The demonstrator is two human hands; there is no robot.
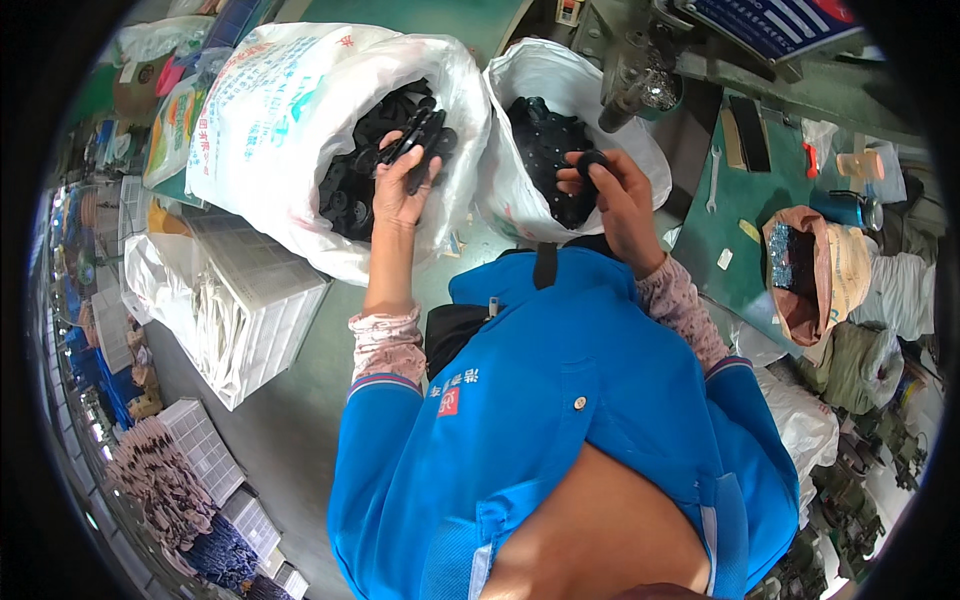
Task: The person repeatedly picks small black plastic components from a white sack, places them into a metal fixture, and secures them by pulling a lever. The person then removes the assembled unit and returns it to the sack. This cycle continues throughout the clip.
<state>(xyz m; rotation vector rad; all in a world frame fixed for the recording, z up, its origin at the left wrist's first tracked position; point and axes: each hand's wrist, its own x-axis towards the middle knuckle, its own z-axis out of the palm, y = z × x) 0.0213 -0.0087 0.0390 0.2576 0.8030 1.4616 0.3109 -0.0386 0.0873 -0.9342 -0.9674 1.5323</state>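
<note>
We see two white woven sacks, mouths rolled open, standing side by side. The left sack is full of black plastic parts, flat and rounded, piled loosely. The right sack holds a darker heap of similar black pieces.

Our left hand is over the left sack's mouth, fingers closed round a bundle of black parts. The bundle's long axis runs from lower left to upper right, its far end pointing away from us.

Our right hand is at the near rim of the right sack, fingertips pinching a single black ring, round and matte; we cannot tell which way it faces.

To the right, a brown bag lies open, with small bluish metal bits inside. White slotted crates are stacked at left.
</note>
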